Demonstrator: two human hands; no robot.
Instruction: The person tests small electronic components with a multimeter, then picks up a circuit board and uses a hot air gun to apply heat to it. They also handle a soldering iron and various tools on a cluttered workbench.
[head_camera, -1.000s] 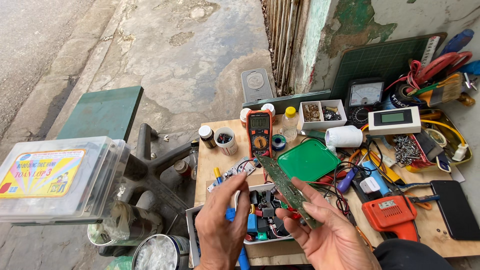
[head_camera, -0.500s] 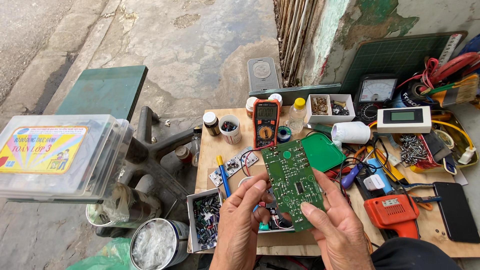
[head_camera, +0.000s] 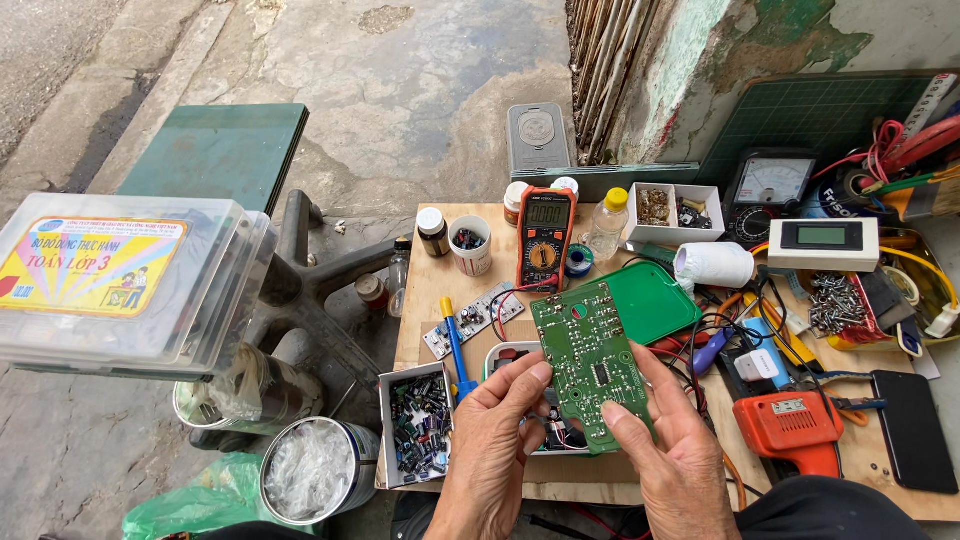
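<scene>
Two hands, left hand (head_camera: 492, 450) and right hand (head_camera: 672, 462), pinch a light, stiff, likely fragile green circuit board (head_camera: 592, 362) by its 6 o'clock edges.

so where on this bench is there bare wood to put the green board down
Bare wood shows at the left edge, between the white cup and the small grey circuit strip. Another strip runs along the near edge under the circuit board. The right half is crowded with wires and tools.

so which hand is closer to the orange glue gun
Right. The right hand holds the green circuit board by its right edge, just left of the orange glue gun; the left hand grips the board's far side, farther away.
</scene>
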